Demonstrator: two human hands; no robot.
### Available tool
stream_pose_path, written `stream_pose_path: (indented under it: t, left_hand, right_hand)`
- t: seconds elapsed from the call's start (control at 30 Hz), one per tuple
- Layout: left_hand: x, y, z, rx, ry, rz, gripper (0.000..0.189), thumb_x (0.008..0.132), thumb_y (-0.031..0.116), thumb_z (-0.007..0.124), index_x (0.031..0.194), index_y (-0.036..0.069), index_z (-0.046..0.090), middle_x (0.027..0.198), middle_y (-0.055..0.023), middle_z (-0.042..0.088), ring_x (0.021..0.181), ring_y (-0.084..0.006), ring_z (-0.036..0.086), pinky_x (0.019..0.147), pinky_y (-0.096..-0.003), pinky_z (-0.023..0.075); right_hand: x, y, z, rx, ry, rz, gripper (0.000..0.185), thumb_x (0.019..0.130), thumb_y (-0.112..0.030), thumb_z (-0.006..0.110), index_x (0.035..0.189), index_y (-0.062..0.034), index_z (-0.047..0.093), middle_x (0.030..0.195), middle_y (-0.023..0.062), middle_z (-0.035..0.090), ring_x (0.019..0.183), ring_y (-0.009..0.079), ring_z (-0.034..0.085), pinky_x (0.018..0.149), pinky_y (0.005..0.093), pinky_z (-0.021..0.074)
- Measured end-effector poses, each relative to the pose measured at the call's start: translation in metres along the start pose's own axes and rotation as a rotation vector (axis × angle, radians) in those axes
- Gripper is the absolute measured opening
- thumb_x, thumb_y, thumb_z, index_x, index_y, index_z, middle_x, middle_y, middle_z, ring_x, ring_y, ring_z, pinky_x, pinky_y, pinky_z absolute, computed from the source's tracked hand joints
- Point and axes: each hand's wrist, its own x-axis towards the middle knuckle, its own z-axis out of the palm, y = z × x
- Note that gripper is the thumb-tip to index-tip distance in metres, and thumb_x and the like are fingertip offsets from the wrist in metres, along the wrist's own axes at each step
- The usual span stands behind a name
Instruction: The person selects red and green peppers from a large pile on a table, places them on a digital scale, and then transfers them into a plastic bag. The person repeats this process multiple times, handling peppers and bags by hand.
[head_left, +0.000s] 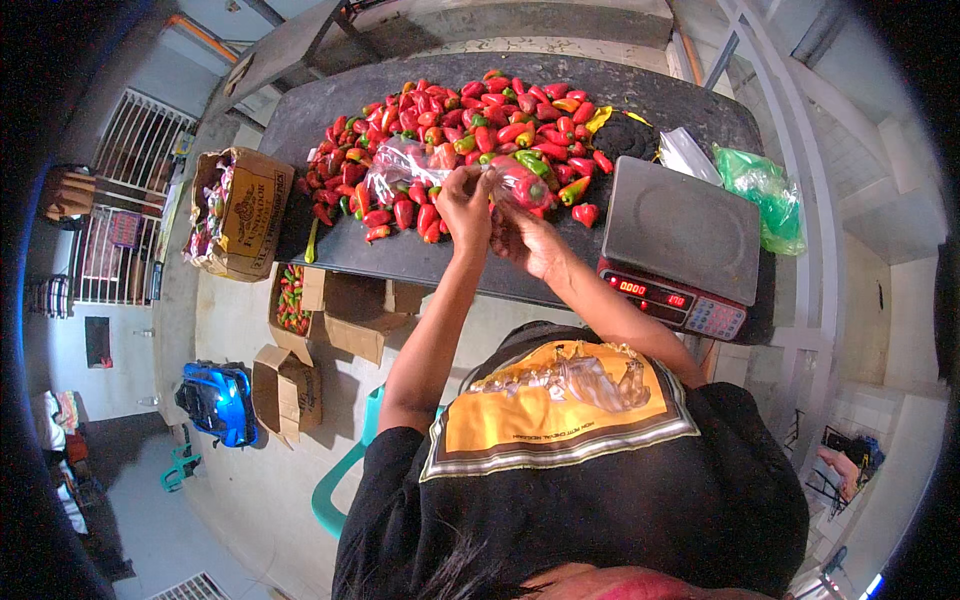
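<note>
A clear plastic bag (531, 189) with red and green peppers in it is held above the near side of a pepper heap (450, 120). My left hand (466, 202) pinches the bag's neck between thumb and fingertips. Just to its right, my right hand (525, 238) has its fingers at the same neck, under the filled part. The loose, crumpled end of the bag spreads to the left over the peppers. Part of the neck is hidden behind my fingers.
A digital scale (681, 229) with lit red digits stands at the table's right. Beside it lie green plastic (765, 199) and white plastic (686, 154). A cardboard box (255, 214) stands at the left end. More boxes (304, 397) and a green chair (337, 480) are below.
</note>
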Motion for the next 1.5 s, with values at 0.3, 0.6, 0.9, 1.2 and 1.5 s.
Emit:
stream_pose_path:
  t: [0.3,0.6,0.9,1.2,1.5]
  left_hand:
    - [-0.008,0.026,-0.009,0.253,-0.332,0.144,0.013,0.072,-0.003,0.065,0.086,-0.003,0.063,0.077,-0.0116,0.062,0.069,-0.0183,0.061,0.064,-0.0292,0.0482]
    - [-0.010,0.098,-0.016,-0.525,-0.611,-0.177,0.009,0.085,0.008,0.067,0.087,0.001,0.062,0.083,-0.0010,0.064,0.077,-0.0073,0.059,0.071,-0.0228,0.0470]
    - [-0.035,0.013,-0.003,-0.173,0.025,-0.232,0.009,0.083,0.007,0.067,0.082,-0.001,0.063,0.071,-0.0004,0.061,0.061,-0.0055,0.053,0.056,-0.0215,0.0432]
    - [-0.054,-0.031,-0.004,0.202,0.123,-0.015,0.011,0.075,0.005,0.069,0.078,-0.004,0.063,0.075,-0.0147,0.063,0.071,-0.0255,0.061,0.068,-0.0341,0.0470]
    - [-0.054,0.011,-0.008,0.228,-0.111,0.035,0.014,0.071,-0.002,0.066,0.084,-0.004,0.063,0.077,-0.0132,0.062,0.069,-0.0231,0.060,0.064,-0.0324,0.0466]
  right_hand:
    - [-0.027,-0.085,0.045,-1.966,0.219,-0.915,0.015,0.086,-0.014,0.055,0.086,0.0004,0.057,0.087,0.0110,0.052,0.085,0.0301,0.056,0.074,0.0379,0.0458]
    - [-0.014,-0.121,0.025,-0.877,-0.449,-0.098,0.044,0.087,-0.040,0.062,0.114,-0.0052,0.058,0.103,0.0019,0.060,0.092,0.0097,0.056,0.081,0.0255,0.0469]
    - [0.000,0.025,-0.023,-0.019,-0.030,0.014,0.043,0.093,-0.042,0.052,0.126,-0.0142,0.050,0.115,-0.0017,0.058,0.097,0.0106,0.056,0.078,0.0275,0.0470]
    - [-0.021,0.011,0.003,-1.451,0.423,-0.520,0.020,0.089,-0.017,0.056,0.077,0.0002,0.055,0.078,0.0166,0.057,0.077,0.0288,0.059,0.064,0.0397,0.0446]
    - [-0.011,-0.028,-0.002,-1.437,0.388,-0.765,0.020,0.082,-0.013,0.055,0.068,0.0004,0.058,0.068,0.0118,0.059,0.066,0.0250,0.059,0.061,0.0343,0.0448]
